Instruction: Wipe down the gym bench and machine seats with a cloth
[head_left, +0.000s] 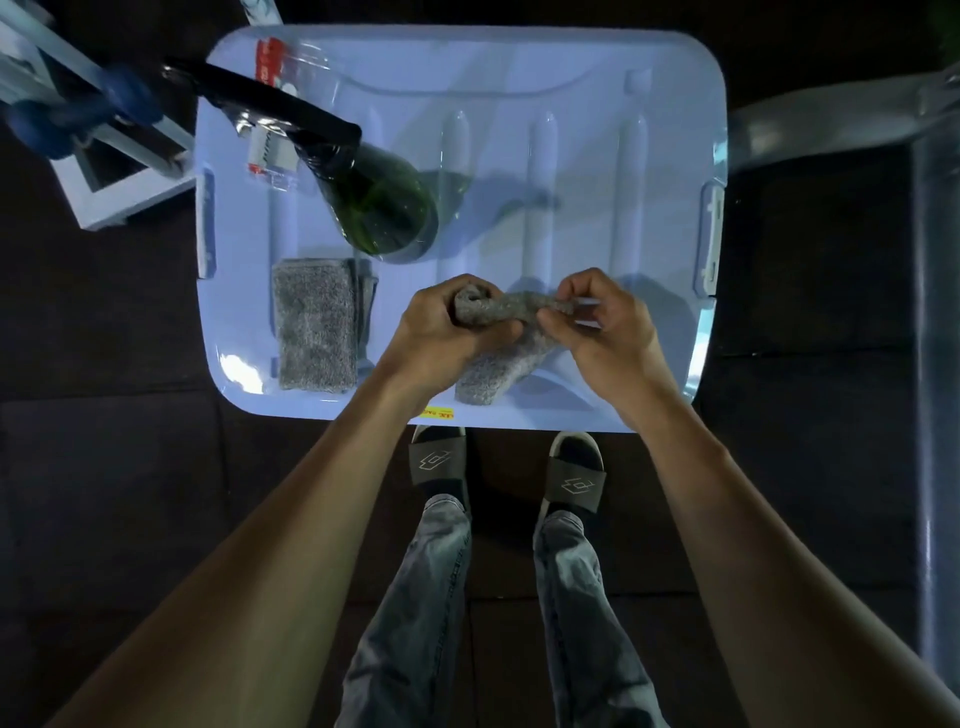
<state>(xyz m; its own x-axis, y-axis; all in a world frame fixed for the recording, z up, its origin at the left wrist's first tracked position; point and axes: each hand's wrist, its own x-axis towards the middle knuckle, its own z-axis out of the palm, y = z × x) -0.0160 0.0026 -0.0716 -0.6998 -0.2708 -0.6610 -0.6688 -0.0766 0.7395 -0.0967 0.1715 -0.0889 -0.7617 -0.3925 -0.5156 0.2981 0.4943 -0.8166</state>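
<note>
A grey cloth (498, 322) is bunched between both my hands above the near edge of a pale blue plastic bin lid (571, 156). My left hand (447, 332) is closed around its rolled left end. With thumb and fingertips, my right hand (597, 327) pinches the right end. The cloth's lower part hangs down onto the lid. A second grey cloth (316, 325) lies folded flat on the lid to the left of my hands.
A dark green bottle (379, 208) with a black neck stands on the lid's left half, next to a clear bottle with a red label (272, 150). A white frame (119, 156) stands at upper left, a grey metal bar (935, 364) at right. The floor is dark.
</note>
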